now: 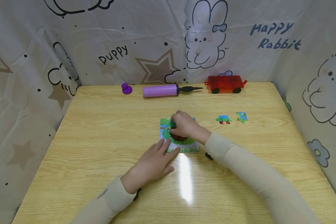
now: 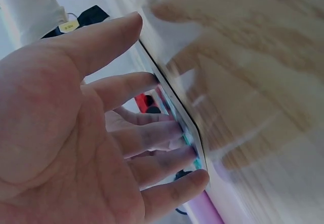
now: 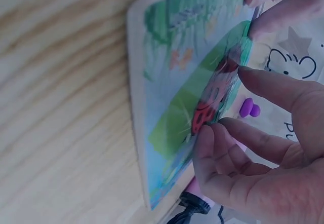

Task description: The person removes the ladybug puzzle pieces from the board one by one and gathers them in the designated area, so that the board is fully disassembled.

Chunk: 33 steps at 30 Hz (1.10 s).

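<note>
A flat jigsaw puzzle board (image 1: 184, 148) with a ladybug picture (image 3: 215, 100) lies on the table. My left hand (image 1: 151, 163) rests its spread, fairly straight fingers on the board's near left edge. Over the upper part of the picture, my right hand (image 1: 186, 126) bends its thumb and fingers around a small green puzzle piece (image 1: 172, 124) close to the board's surface. The fingers hide most of that piece. Two loose puzzle pieces, one green, blue and red (image 1: 224, 119) and one blue and green (image 1: 242, 116), lie right of the board.
Along the back of the wooden table (image 1: 100, 124) lie a purple knob-like object (image 1: 126, 89), a purple hand pump (image 1: 160, 91) with a black nozzle, and a red toy wagon (image 1: 225, 83). Printed cloth walls (image 1: 156, 37) enclose the back and sides.
</note>
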Motion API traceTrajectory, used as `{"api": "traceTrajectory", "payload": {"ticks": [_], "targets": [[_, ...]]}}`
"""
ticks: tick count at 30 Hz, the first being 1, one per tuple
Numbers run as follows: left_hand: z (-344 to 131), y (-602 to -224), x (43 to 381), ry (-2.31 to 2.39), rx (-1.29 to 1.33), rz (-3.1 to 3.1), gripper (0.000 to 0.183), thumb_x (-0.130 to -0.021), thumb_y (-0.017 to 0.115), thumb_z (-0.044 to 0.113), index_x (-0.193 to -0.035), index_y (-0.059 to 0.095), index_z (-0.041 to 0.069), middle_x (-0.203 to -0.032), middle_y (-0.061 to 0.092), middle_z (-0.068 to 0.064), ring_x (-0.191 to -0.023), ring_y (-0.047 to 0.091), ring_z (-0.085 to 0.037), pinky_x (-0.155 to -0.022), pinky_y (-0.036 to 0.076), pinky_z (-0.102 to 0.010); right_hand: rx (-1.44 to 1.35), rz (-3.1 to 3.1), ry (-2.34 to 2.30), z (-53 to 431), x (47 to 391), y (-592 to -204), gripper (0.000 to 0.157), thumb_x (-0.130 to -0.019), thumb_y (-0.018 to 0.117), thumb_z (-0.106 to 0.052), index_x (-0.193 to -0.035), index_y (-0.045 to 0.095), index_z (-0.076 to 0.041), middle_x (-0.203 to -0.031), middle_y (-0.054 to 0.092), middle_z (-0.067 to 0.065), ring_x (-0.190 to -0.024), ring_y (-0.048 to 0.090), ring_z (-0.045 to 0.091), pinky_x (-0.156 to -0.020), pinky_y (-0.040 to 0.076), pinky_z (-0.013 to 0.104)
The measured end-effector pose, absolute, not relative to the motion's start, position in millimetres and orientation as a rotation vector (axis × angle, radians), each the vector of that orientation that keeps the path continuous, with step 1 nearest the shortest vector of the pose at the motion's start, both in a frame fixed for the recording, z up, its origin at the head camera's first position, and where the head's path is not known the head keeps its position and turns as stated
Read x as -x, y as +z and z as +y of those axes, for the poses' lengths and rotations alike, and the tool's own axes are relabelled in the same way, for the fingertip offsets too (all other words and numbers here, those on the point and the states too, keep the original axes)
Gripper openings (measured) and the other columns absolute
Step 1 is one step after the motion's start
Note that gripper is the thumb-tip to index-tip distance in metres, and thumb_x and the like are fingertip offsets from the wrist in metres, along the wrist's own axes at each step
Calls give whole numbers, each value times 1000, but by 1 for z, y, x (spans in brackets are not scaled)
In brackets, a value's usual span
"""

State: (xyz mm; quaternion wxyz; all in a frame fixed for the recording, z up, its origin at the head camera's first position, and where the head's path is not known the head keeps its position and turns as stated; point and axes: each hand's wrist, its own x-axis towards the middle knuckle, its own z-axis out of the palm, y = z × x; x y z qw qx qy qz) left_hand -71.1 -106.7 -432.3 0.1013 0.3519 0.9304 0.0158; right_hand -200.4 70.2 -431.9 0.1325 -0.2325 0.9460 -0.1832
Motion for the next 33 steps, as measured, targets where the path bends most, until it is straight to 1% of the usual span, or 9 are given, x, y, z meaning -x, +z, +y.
{"api": "traceTrajectory", "payload": {"ticks": [3,7,10,13,21,23,26,29,33], "targets": [[-109,-432,71,47,-1014,2722,70,-102,65,49,-163,41,24,-170,34,-21,-156,37,-44,-118,44,-60,689,2739,-502,67,200,-430,37,-93,81,-27,-117,75,0,-117,69,16,-105,66,29,-96,58,44],[-111,-432,72,71,-950,2662,74,-102,63,52,-166,34,28,-175,24,-17,-161,27,-41,-121,39,-64,670,2735,-498,66,199,-429,36,-92,82,-27,-115,75,0,-117,68,15,-104,65,28,-95,58,44],[-112,-432,72,94,-918,2633,75,-103,62,53,-167,31,30,-176,20,-15,-163,22,-39,-122,36,-65,636,2743,-514,66,198,-429,33,-91,83,-28,-108,75,-1,-114,67,15,-100,64,27,-92,57,43],[-112,-433,72,115,-903,2621,75,-103,62,53,-167,30,30,-177,19,-15,-163,20,-39,-122,36,-65,612,2748,-525,65,197,-430,31,-90,83,-29,-100,74,-2,-109,66,14,-95,61,26,-86,55,42],[-113,-430,74,88,-878,2624,76,-101,64,55,-166,31,34,-177,19,-15,-163,21,-38,-122,37,-64,626,2730,-548,62,200,-429,30,-88,85,-27,-96,72,-1,-104,65,13,-91,58,24,-80,51,39],[-113,-430,75,81,-868,2624,77,-100,65,56,-166,32,34,-177,18,-14,-164,21,-37,-122,38,-63,623,2704,-561,62,203,-428,33,-88,86,-27,-98,71,0,-106,66,15,-94,59,25,-82,52,40],[-113,-428,76,92,-858,2619,76,-99,66,55,-165,34,35,-177,19,-13,-164,21,-36,-122,38,-62,587,2653,-565,62,208,-426,46,-87,87,-29,-113,68,3,-118,65,18,-105,61,29,-92,56,42],[-111,-427,77,107,-860,2611,76,-99,67,54,-165,35,34,-177,20,-13,-164,22,-36,-122,39,-62,534,2617,-559,64,212,-426,59,-87,88,-31,-126,62,4,-129,62,20,-115,62,31,-101,56,44],[-110,-426,79,111,-855,2605,76,-98,68,54,-164,36,34,-176,21,-13,-163,22,-36,-122,39,-62,498,2595,-588,65,213,-426,60,-86,89,-31,-125,58,2,-127,60,19,-112,61,31,-98,56,44]]}}
